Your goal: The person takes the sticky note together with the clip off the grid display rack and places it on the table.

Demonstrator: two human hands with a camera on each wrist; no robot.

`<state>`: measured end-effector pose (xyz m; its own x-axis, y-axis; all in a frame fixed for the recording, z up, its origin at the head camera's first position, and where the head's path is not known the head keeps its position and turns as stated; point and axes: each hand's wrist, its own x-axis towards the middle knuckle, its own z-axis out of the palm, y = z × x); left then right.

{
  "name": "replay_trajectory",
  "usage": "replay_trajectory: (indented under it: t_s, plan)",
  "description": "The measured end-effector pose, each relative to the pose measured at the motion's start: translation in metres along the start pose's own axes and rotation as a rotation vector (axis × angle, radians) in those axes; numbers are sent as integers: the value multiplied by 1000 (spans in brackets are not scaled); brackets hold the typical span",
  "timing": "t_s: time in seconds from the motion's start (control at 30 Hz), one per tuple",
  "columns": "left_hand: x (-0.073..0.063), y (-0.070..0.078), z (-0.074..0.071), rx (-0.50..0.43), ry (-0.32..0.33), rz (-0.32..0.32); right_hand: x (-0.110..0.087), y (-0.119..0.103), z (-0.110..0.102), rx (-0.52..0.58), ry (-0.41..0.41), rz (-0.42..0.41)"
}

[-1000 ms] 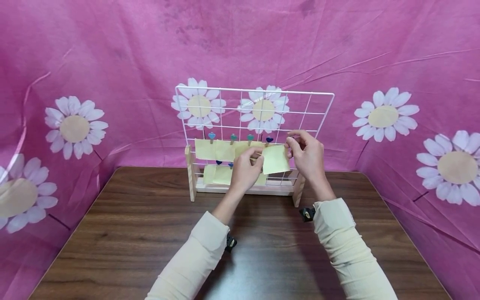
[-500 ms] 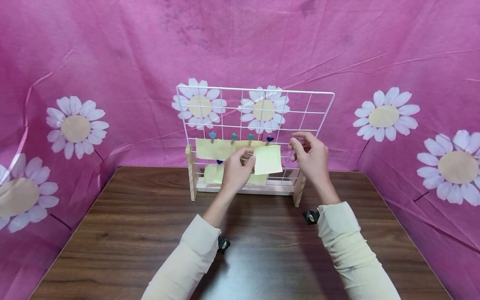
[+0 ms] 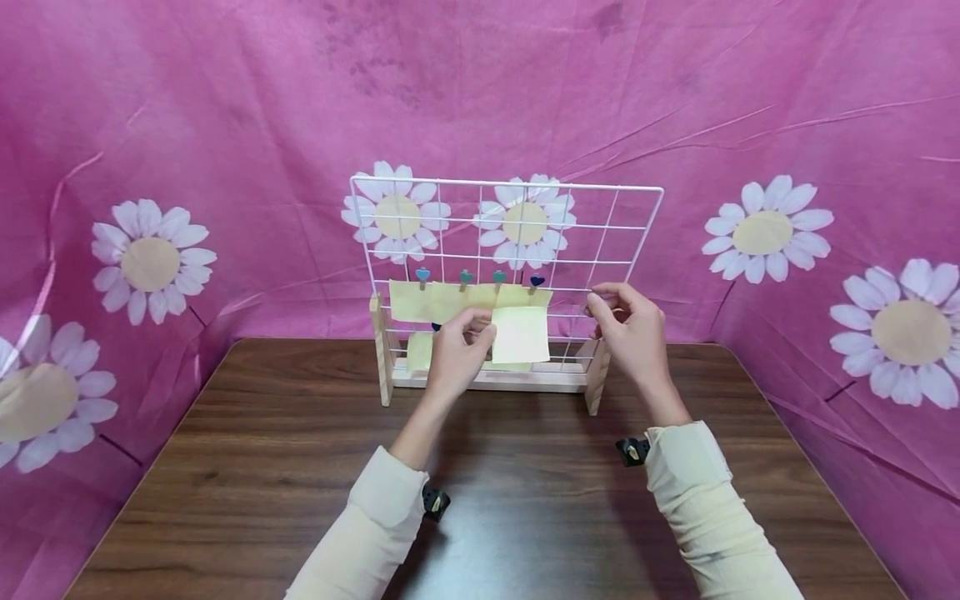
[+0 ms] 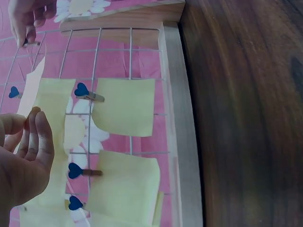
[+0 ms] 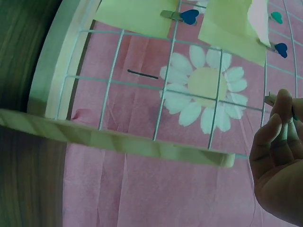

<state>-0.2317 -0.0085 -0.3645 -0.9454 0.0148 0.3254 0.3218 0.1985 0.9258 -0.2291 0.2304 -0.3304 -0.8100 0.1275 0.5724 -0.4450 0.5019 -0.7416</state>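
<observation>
My left hand (image 3: 459, 354) pinches a pale yellow sticky note (image 3: 521, 335) by its left edge, in front of a white wire grid rack with a wooden base (image 3: 525, 383). Between the thumb and fingers of my right hand (image 3: 633, 333), at the grid's right side, is a small wooden clip (image 5: 270, 98) with a bit of green showing. Several yellow notes (image 3: 411, 300) hang from the grid in an upper and a lower row. Heart-topped clips hold them, among them a light blue clip (image 3: 423, 275) and a dark blue clip (image 4: 81, 90). The held note covers part of both rows.
The rack stands toward the back of a brown wood-grain table (image 3: 315, 467). Its wooden side posts, such as the right post (image 3: 597, 379), flank the grid. Behind hangs a pink cloth (image 3: 262, 100) printed with white daisies.
My left hand has moved left and slightly down with the note. My right hand, earlier at the note's right edge, has drawn away to the right and a little lower.
</observation>
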Motion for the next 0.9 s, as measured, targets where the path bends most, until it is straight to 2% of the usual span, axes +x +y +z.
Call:
replay_trajectory:
  t_s: [0.3, 0.57, 0.77, 0.9]
  plan:
    - [-7, -9, -18, -22, 34, -25, -16, -24, -11, 20, 4, 4]
    - [-10, -15, -31, -38, 67, -39, -23, -24, -13, 21, 14, 41]
    - [-15, -20, -40, -25, 102, -54, -27, -16, -14, 8, 30, 63]
    - [-20, -25, -44, -62, 112, -76, -30, 14, -15, -27, 43, 84]
